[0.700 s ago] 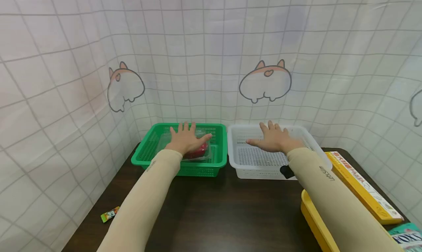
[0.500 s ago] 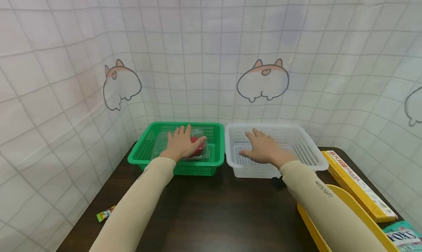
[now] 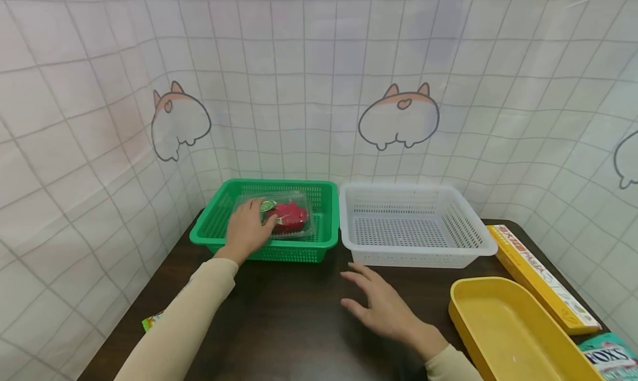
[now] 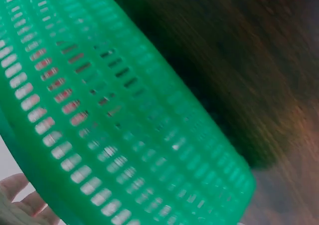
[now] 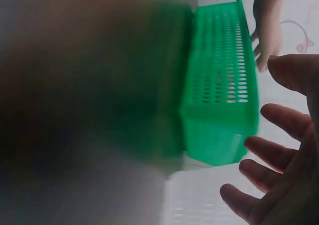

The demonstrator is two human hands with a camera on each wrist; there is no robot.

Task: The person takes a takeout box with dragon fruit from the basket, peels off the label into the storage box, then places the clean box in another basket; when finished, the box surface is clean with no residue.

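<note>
In the head view my left hand reaches over the front rim of a green plastic basket. Its fingers are relaxed, at the left part of a clear plastic box. Inside the box shows a red, rounded item with a green-and-white label. The left wrist view has the basket's slotted wall, with fingertips just past its rim. My right hand hovers over the dark table, fingers spread and holding nothing; the right wrist view shows those fingers apart from the green basket.
Beside the green basket stands a white plastic basket. A yellow tub lies at the right, next to a yellow pasta box and a teal FOX'S pack. A small wrapper peeks out by my left sleeve. A gridded curtain surrounds the table.
My right hand has pulled back from over the white basket toward me. My left hand has moved left and down onto the box, uncovering its red content.
</note>
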